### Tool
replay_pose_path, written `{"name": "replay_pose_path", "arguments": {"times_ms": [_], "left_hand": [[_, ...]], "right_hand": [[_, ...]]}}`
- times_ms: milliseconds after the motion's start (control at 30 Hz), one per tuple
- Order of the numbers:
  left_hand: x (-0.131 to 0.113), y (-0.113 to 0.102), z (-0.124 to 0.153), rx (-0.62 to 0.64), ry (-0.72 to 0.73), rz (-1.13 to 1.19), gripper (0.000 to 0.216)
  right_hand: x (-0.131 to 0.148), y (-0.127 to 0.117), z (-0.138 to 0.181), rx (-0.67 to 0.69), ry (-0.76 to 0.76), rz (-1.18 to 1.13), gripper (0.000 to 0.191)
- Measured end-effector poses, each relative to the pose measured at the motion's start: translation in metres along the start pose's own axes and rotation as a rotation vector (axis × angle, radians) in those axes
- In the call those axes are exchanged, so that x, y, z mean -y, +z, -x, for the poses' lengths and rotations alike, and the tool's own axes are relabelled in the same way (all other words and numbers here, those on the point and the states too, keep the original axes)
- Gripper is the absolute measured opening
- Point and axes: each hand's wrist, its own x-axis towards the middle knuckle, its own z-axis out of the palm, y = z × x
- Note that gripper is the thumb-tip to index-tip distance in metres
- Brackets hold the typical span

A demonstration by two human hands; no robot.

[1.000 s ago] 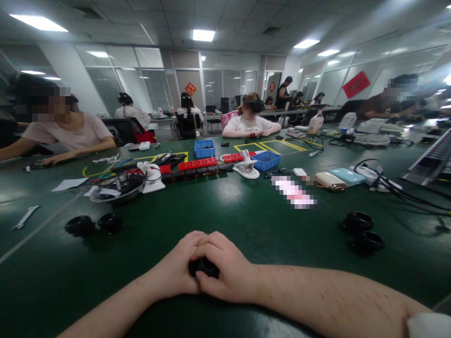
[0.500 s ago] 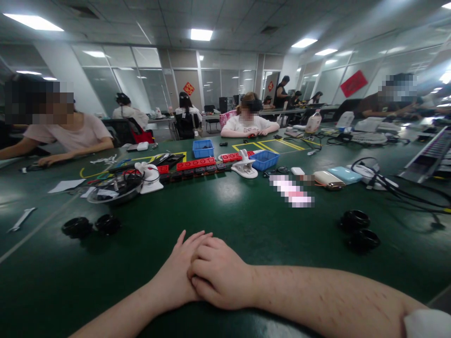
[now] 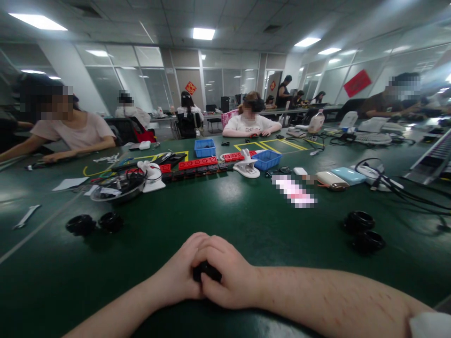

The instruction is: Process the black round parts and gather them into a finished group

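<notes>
My left hand (image 3: 178, 274) and my right hand (image 3: 230, 274) are pressed together on the green table (image 3: 225, 220) close to me. Both are closed round a small black part (image 3: 207, 271) that shows between the fingers. Two black round parts (image 3: 95, 224) lie on the table to the left. Two more black round parts (image 3: 363, 231) lie to the right.
Beyond my hands stand a clear bowl with cables (image 3: 118, 187), a row of red and black blocks (image 3: 197, 168), two blue bins (image 3: 204, 148), a white clamp stand (image 3: 246, 166), phones and cables (image 3: 380, 180) at right, a wrench (image 3: 25, 217) at left. Several people sit around.
Half a second ago my hands lay folded over each other with the black part hidden. Now the fingers have curled and the part shows between them again.
</notes>
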Motion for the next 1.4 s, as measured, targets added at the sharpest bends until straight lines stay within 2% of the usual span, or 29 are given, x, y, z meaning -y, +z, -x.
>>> {"name": "replay_pose_path", "arguments": {"times_ms": [133,233,333,433,500,567,667,867,1000,1133,1267,1400], "left_hand": [[0.002,-0.006,0.002,0.224,0.011,-0.034,0.069],[-0.003,-0.008,0.001,0.295,0.059,-0.093,0.067],[-0.005,-0.006,0.002,0.300,0.088,-0.139,0.071],[0.005,0.001,0.004,0.292,0.103,-0.195,0.073],[0.014,0.007,0.004,0.208,0.087,-0.238,0.067],[0.019,0.010,0.003,0.062,0.021,-0.245,0.056],[0.015,0.009,-0.001,-0.064,-0.077,-0.187,0.044],[0.003,0.001,-0.003,0.000,-0.023,-0.037,0.047],[0.012,-0.002,0.001,0.061,0.031,0.106,0.063],[0.025,-0.004,0.006,0.140,-0.010,0.059,0.080],[0.023,-0.003,0.006,0.139,0.006,0.004,0.081],[0.010,0.000,0.003,0.131,-0.013,-0.125,0.078]], "right_hand": [[0.000,0.002,0.001,0.069,-0.194,-0.032,0.023],[0.001,0.004,0.002,0.157,-0.198,0.059,0.027],[0.002,0.004,0.002,0.180,-0.079,0.173,0.029],[0.005,0.003,0.001,0.179,-0.003,0.231,0.035],[0.006,0.001,0.000,0.190,0.041,0.253,0.036],[0.007,0.000,-0.001,0.186,0.134,0.277,0.034],[0.007,-0.001,-0.002,0.156,0.262,0.301,0.026],[0.005,0.000,-0.001,0.123,0.231,0.249,0.022],[0.005,-0.001,0.001,0.041,0.075,0.097,0.028],[0.005,-0.001,0.001,0.027,-0.040,-0.032,0.032],[0.005,0.001,0.000,0.097,-0.005,-0.044,0.040],[0.008,0.001,-0.001,0.120,0.098,0.057,0.037]]}}
